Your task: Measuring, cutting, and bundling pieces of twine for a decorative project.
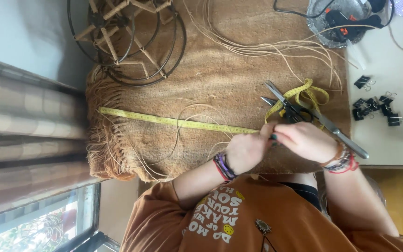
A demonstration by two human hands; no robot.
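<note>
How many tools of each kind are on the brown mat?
yellow tape measure: 1
scissors: 1
long metal tool: 1
Total: 3

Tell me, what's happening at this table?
A person in a brown shirt has both hands together at the near edge of a brown woven mat. The left hand and right hand pinch a yellow tape measure that stretches flat across the mat, among thin pale fibre strands. Scissors lie just beyond the hands. A round wire frame sits at the mat's far corner, and black binder clips lie on the white tabletop.
</note>
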